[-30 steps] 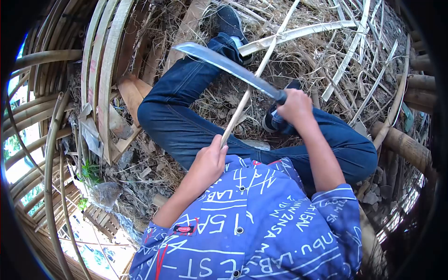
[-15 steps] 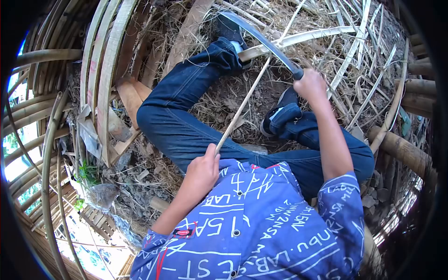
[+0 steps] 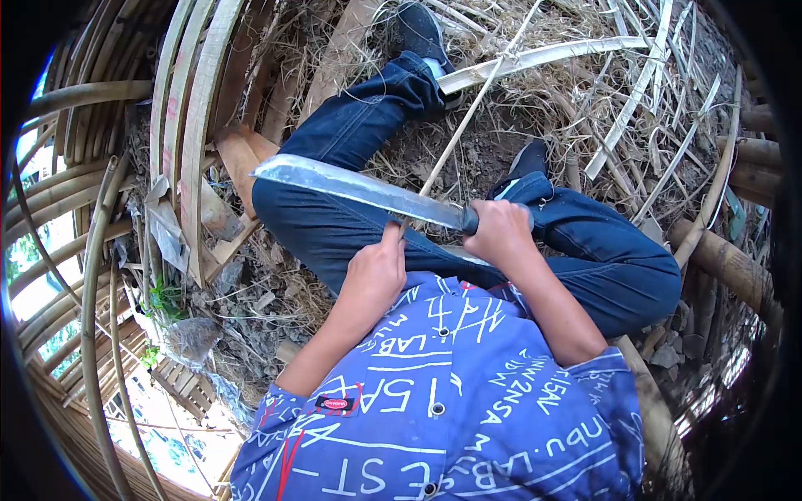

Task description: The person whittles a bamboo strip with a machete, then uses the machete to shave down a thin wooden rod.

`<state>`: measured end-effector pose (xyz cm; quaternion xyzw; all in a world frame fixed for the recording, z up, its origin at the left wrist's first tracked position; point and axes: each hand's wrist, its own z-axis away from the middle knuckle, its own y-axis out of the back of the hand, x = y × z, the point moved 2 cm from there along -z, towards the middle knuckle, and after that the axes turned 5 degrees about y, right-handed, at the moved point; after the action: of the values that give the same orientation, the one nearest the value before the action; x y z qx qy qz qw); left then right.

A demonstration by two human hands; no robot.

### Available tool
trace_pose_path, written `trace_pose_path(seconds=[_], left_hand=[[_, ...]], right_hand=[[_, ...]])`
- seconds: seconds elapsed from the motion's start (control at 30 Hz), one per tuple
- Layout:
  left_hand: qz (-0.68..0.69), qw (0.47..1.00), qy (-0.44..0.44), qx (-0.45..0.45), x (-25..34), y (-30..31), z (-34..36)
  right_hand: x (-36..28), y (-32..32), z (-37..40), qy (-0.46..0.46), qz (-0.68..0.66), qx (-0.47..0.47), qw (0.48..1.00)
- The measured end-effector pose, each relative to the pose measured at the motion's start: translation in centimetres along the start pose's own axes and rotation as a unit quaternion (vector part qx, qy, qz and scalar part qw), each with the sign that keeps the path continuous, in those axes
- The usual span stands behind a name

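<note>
My right hand [image 3: 499,230] is closed around the dark handle of a machete [image 3: 359,190]. Its long, worn blade points left over my bent knee and crosses a thin bamboo strip [image 3: 454,144] just beyond my left fingers. My left hand [image 3: 380,271] grips the near end of that strip close to my shirt front. From there the strip slants away up and to the right, passing over a wider pale bamboo slat [image 3: 543,58] near my shoe.
My legs in jeans [image 3: 334,217] are folded on dirt strewn with shavings [image 3: 535,108]. Long bamboo slats [image 3: 196,125] stand at the left, beside a bamboo pole frame [image 3: 92,292]. A thick bamboo pole [image 3: 727,263] lies at the right. Crumpled plastic [image 3: 190,341] sits lower left.
My right hand has come down and toward me, swinging the machete from pointing away to lying crosswise near my left hand. My left hand keeps hold of the strip, shifted slightly.
</note>
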<state>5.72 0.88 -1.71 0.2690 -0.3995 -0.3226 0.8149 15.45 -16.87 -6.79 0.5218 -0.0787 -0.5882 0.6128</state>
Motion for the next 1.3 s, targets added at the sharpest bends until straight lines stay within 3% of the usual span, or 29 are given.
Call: trace_pose_path(seconds=[0.13, 0.27, 0.53, 0.67, 0.8, 1.0, 1.1, 1.17, 1.2, 1.27, 1.3], left_hand=[[-0.016, 1.0, 0.019, 0.014, 0.0, 0.6, 0.2], [-0.016, 1.0, 0.006, -0.004, -0.3, -0.7, 1.5], [0.004, 1.0, 0.0, 0.017, 0.2, 0.6, 1.1], [-0.017, 1.0, -0.011, 0.007, 0.2, 0.1, 1.9], [-0.026, 1.0, -0.002, -0.012, -0.4, -1.1, 3.1], [0.139, 0.988, -0.005, -0.07, -1.2, -0.4, 1.9], [0.252, 0.96, -0.039, -0.114, -1.6, -0.3, 0.9], [0.364, 0.894, 0.098, -0.241, -1.2, 0.1, 0.1], [0.361, 0.894, 0.096, -0.245, -1.0, 0.4, -0.2], [0.45, 0.819, 0.188, -0.302, -0.9, 0.5, -0.1], [0.457, 0.806, 0.201, -0.318, -0.9, 0.8, -0.2]], right_hand=[[-0.6, 1.2, -1.0, -0.008, 0.036, -0.029, 0.999], [4.5, 2.7, -3.4, -0.162, 0.047, 0.064, 0.984], [6.1, 4.6, -7.1, -0.096, 0.121, 0.065, 0.986], [7.2, 6.2, -7.6, -0.152, 0.093, 0.108, 0.978], [12.5, 8.3, -10.0, -0.234, 0.064, 0.128, 0.962], [10.4, 8.0, -10.2, -0.179, 0.102, 0.153, 0.966], [7.7, 5.3, -7.7, -0.135, -0.018, 0.134, 0.982], [4.7, 3.3, -4.9, -0.098, -0.038, 0.11, 0.988], [3.7, 2.4, -3.9, -0.089, -0.022, 0.086, 0.992], [1.4, 2.3, -2.1, -0.079, -0.058, 0.018, 0.995], [1.0, 2.0, -1.4, -0.063, -0.068, 0.005, 0.996]])
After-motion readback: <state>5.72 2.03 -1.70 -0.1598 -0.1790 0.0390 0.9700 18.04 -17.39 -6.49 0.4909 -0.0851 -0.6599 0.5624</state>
